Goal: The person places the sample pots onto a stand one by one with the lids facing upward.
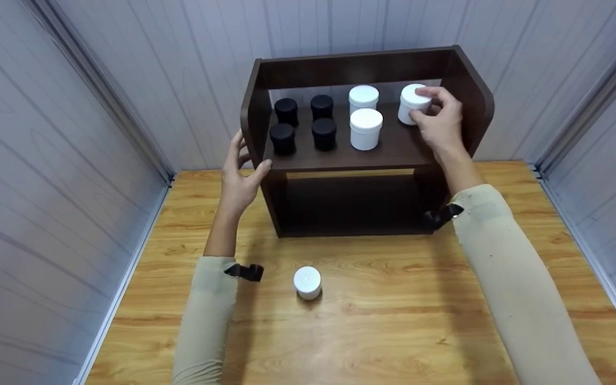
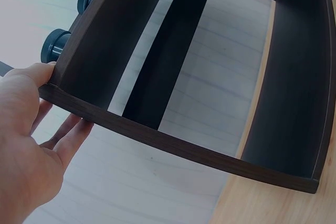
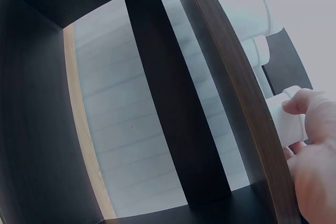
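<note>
My right hand (image 1: 441, 120) pinches a lidded white jar (image 1: 408, 109) between thumb and fingers, at the right end of the upper board of a dark brown shelf (image 1: 351, 206). Its thumb is low on the jar's side while a finger lies over the lid. In the right wrist view the same jar (image 3: 286, 116) stands upright behind the board's front edge. My left hand (image 1: 239, 184) grips the shelf's left side panel (image 1: 252, 115), thumb at the front edge and fingers on the outer face. Two more white jars (image 1: 366, 131) stand one behind the other, left of the held one.
Several black jars (image 1: 324, 135) stand in two columns on the upper board's left half. Another white jar (image 1: 308, 282) is on the wood-grain surface (image 1: 383, 331) in front of the shelf. Pale panelled walls (image 1: 72, 160) enclose the left, back and right.
</note>
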`<state>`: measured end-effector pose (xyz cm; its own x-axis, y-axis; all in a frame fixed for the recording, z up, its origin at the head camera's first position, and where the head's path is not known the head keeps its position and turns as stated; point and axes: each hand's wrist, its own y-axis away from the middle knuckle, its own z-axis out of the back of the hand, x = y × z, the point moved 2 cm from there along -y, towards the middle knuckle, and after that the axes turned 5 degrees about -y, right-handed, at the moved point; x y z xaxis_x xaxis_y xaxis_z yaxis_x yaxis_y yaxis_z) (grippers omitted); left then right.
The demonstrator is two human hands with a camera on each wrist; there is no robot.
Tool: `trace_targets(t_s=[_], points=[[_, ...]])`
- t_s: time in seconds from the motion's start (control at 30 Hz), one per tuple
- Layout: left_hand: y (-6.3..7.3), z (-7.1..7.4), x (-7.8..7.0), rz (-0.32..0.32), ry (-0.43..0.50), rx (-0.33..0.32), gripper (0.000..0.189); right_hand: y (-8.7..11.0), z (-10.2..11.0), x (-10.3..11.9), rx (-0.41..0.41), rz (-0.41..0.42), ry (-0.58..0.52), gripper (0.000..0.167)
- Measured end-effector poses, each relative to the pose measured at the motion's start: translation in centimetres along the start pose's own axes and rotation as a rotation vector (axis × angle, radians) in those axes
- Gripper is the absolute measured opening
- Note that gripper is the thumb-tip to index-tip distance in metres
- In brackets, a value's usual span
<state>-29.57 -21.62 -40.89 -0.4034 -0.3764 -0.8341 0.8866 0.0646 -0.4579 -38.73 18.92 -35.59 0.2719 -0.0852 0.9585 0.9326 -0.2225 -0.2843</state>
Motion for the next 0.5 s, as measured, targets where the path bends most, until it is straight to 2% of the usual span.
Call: trace_targets(t_s=[0.3, 0.5], points=[[0.29, 0.44, 0.29, 0.023, -0.008, 0.011, 0.081, 0.47, -0.22, -0.15, 0.035, -0.045, 0.072, 0.037], [0.32, 0.64, 0.19, 0.016, -0.008, -0.004, 0.08, 0.25, -0.52, 0.03, 0.039, -0.054, 0.113, 0.04]])
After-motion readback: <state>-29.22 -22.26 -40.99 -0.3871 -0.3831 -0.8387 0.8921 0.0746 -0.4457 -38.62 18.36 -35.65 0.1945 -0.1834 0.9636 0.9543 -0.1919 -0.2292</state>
